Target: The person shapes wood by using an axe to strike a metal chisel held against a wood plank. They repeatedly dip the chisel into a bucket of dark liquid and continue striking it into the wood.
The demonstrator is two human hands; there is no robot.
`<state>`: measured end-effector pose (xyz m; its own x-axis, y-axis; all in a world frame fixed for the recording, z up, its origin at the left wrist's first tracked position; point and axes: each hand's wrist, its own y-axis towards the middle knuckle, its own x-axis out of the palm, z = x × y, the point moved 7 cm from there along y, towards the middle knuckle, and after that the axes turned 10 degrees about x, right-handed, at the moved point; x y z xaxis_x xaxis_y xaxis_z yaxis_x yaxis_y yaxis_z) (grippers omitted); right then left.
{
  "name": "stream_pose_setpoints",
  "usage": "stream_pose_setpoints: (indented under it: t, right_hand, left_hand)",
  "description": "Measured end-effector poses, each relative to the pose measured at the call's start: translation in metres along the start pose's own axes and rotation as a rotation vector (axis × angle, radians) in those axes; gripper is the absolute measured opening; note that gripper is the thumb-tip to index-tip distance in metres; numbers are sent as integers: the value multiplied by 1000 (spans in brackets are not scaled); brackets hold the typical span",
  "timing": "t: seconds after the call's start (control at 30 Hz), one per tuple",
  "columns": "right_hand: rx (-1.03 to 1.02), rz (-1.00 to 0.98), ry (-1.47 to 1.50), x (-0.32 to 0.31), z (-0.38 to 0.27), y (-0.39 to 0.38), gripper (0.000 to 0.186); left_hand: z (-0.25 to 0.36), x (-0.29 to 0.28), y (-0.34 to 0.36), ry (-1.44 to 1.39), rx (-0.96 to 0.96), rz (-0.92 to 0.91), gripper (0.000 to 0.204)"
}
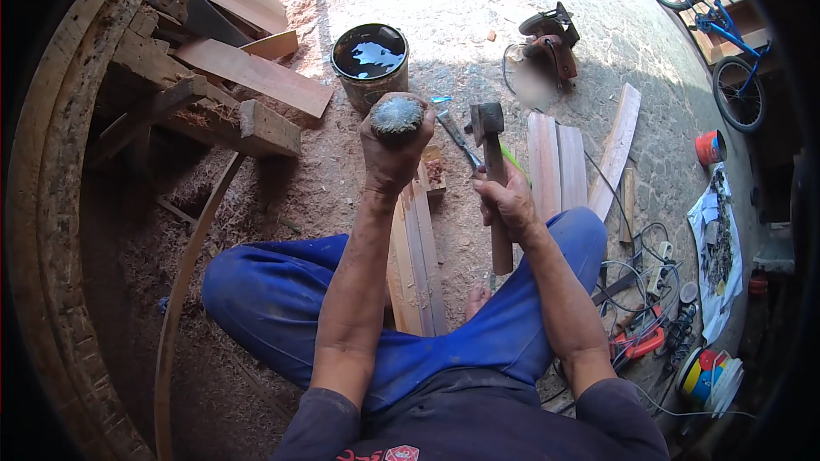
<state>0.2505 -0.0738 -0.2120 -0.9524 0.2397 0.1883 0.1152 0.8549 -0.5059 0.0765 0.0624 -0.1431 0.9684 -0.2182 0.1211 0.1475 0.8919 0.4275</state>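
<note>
right hand (510, 202) gripped the hammer (493, 154), its length running away from me, head foremost; left hand (389, 160) clasped a round-ended tool (397, 116), end facing up.

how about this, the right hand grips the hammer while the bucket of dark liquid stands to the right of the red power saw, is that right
Not quite: the bucket of dark liquid stands to the left of the red power saw, as the head view shows. The right hand does grip the hammer.

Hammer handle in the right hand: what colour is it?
The hammer handle is brown, best seen in the head view.
</note>
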Motion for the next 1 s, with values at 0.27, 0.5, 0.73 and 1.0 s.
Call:
stream_pose_setpoints:
  t: [0.27, 0.5, 0.73, 1.0]
  right_hand:
    - [-8, 15, 14, -4, -2, 1, 36]
    - [-6, 8, 8, -4, -2, 2, 36]
    - [8, 13, -5, -2, -2, 1, 36]
    - [-41, 6, -5, 13, -15, -9, 44]
  left_hand:
    - [2, 2, 0, 34, 35, -18, 14]
    - [-4, 0, -1, 24, 11, -14, 13]
    - [2, 5, 2, 71, 46, -87, 14]
    - [-15, -11, 2, -61, -54, 5, 18]
